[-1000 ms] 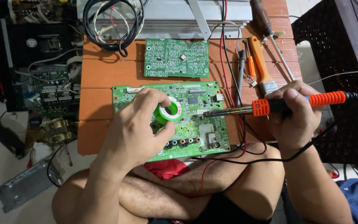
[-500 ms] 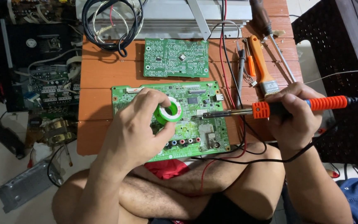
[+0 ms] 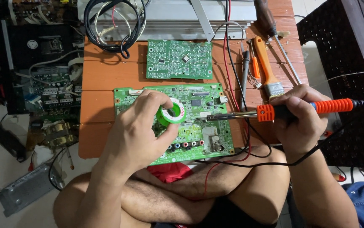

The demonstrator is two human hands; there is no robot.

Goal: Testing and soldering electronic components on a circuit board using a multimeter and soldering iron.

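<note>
The person sits cross-legged at a low orange-brown wooden table [image 3: 101, 80], both hands busy over the larger of two green circuit boards. That large rectangular green circuit board [image 3: 198, 131] lies flat at the table's near edge, studded with small components and a row of round coloured sockets along its front. The second, smaller green circuit board [image 3: 179, 59] lies just behind it, apart from it, with one dark square chip in its middle.

The left hand [image 3: 142, 126] is closed around a small green plastic spool of solder wire [image 3: 171, 113], ring-shaped with a pale hub, held just over the large board. The right hand [image 3: 302, 120] is clamped on the ribbed orange grip of a soldering iron [image 3: 270, 112]; its slim metal shaft runs level to the left and the tip meets the large board just right of the spool. A black cord trails from its back end.

To the right of the boards lie an orange-handled flat brush [image 3: 266, 67] with a metal ferrule, and a dark-handled screwdriver [image 3: 272, 25] beside it. A loose coil of black cable [image 3: 114, 25] sits at the back left, partly over a long ribbed grey metal housing [image 3: 169, 17]. Left of the table stands an opened black chassis [image 3: 42, 71] holding a board, white wires and connectors.
</note>
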